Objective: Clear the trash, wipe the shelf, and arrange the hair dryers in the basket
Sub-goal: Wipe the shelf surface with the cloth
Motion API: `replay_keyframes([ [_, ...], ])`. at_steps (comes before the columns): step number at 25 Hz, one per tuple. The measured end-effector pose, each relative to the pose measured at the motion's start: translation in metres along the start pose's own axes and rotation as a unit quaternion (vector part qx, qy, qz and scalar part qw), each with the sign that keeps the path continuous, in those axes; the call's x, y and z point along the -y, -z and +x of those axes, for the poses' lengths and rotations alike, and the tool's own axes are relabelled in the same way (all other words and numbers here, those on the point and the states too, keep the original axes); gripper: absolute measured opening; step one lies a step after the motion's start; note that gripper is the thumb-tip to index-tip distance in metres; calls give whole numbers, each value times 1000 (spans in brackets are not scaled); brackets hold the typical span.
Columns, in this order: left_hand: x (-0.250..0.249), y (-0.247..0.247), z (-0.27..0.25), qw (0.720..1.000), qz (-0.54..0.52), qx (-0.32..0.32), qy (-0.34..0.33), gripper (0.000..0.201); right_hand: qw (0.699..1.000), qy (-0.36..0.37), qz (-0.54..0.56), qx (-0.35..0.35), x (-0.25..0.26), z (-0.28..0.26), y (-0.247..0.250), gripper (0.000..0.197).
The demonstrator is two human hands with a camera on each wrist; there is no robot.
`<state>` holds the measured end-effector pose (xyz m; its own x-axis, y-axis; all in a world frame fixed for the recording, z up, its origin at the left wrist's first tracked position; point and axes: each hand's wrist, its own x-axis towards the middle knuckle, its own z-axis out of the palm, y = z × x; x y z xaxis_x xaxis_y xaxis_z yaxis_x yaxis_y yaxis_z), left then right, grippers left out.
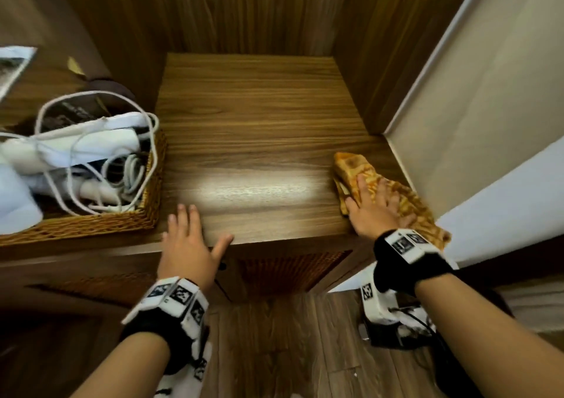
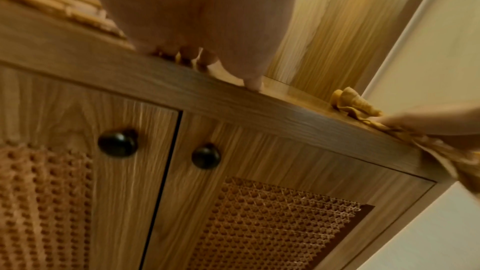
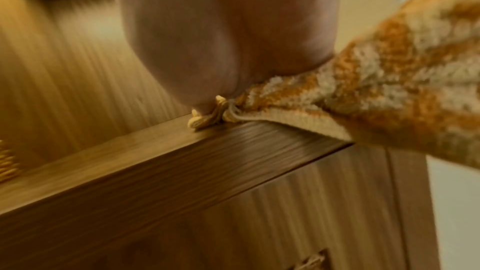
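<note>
Your orange cloth (image 1: 381,190) lies bunched at the wooden shelf's (image 1: 253,129) front right corner, pinned under your flat right hand (image 1: 377,207) for wiping. Your left hand (image 1: 189,242), fingers spread, braces the front edge beside the wicker basket (image 1: 149,214) of hair dryers (image 1: 61,147).

left hand (image 2: 197,17) on shelf (image 2: 233,98), cloth (image 2: 353,102)

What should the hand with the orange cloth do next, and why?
Probably slide the cloth leftward across the shelf toward the basket. The right hand presses it flat at the shelf's right front corner, so the wide bare wood to its left looks not yet wiped. The left hand rests open on the front edge, seemingly steadying the person.
</note>
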<state>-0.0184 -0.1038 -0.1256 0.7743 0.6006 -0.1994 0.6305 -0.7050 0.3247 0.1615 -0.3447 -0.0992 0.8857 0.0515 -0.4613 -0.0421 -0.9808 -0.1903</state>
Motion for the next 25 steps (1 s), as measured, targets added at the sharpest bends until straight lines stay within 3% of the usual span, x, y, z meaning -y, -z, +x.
replay_keyframes([
  [3,4,-17,-21,997,-14,-76,12,81,997,64,-32,12,44,-22,-25,59],
  [7,1,-38,-33,967,-165,-168,102,82,973,199,-111,40,119,-34,-55,57],
  [10,-3,-51,-31,910,-315,-241,125,88,926,321,-186,65,150,-35,-57,57],
  [13,-10,-60,-28,855,-425,-259,143,88,851,433,-287,80,137,-30,-51,58],
  [15,-13,-65,-25,835,-461,-269,137,81,839,435,-314,91,137,-22,-43,58],
  [18,-16,-68,-22,821,-479,-277,139,71,861,416,-280,87,175,-20,-45,57],
  [22,-12,-71,-21,812,-479,-300,142,65,799,492,-328,114,179,-25,-49,56],
  [23,-12,-72,-20,811,-479,-304,141,65,791,491,-344,124,168,-21,-43,56],
  [25,-14,-72,-18,804,-483,-314,146,66,806,462,-343,137,156,-16,-32,56],
])
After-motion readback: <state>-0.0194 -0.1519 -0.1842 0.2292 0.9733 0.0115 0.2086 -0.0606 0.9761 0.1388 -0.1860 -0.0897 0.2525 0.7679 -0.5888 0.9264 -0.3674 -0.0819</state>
